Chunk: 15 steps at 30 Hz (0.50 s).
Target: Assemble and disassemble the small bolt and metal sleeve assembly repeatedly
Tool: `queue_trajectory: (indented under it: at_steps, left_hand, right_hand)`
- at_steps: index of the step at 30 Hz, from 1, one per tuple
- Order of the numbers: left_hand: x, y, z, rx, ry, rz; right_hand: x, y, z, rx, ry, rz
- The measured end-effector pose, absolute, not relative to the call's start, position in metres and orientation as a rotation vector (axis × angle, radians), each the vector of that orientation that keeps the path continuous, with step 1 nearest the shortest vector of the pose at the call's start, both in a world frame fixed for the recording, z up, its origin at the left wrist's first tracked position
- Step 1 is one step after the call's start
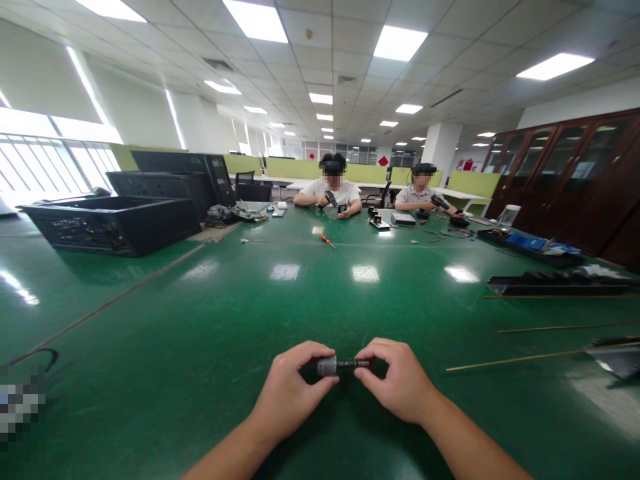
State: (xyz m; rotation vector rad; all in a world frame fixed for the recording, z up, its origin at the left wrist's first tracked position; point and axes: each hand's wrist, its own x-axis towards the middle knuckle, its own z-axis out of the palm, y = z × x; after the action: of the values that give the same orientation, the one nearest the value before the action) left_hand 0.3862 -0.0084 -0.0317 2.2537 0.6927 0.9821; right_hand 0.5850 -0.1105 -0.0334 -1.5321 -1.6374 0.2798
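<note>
Both my hands meet low in the middle of the view over a green table (pixel 320 307). My left hand (pixel 290 390) pinches the grey cylindrical end of a small metal part (pixel 327 365). My right hand (pixel 397 380) pinches the dark threaded shaft (pixel 353 364) sticking out of that part. The piece is held level between the two hands, just above the tabletop. Its far side is hidden by my fingers.
Black computer cases (pixel 113 223) stand at the left. A red screwdriver (pixel 327 241) lies mid-table. Two people (pixel 333 190) sit at the far end holding tools. Black strips (pixel 555 285), thin rods (pixel 515 360) and a blue item (pixel 525 241) lie at the right.
</note>
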Motion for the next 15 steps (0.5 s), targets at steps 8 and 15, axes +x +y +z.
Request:
queue_trajectory:
  at_steps: [8, 15]
  left_hand:
    - [0.3856, -0.0077, -0.0339, 2.251, 0.7, 0.978]
    - [0.3839, -0.0057, -0.0348, 2.255, 0.71, 0.977]
  right_hand:
    - [0.5869, -0.1097, -0.0317, -1.535, -1.637, 0.28]
    - [0.5869, -0.1101, -0.0333, -1.544, -1.627, 0.27]
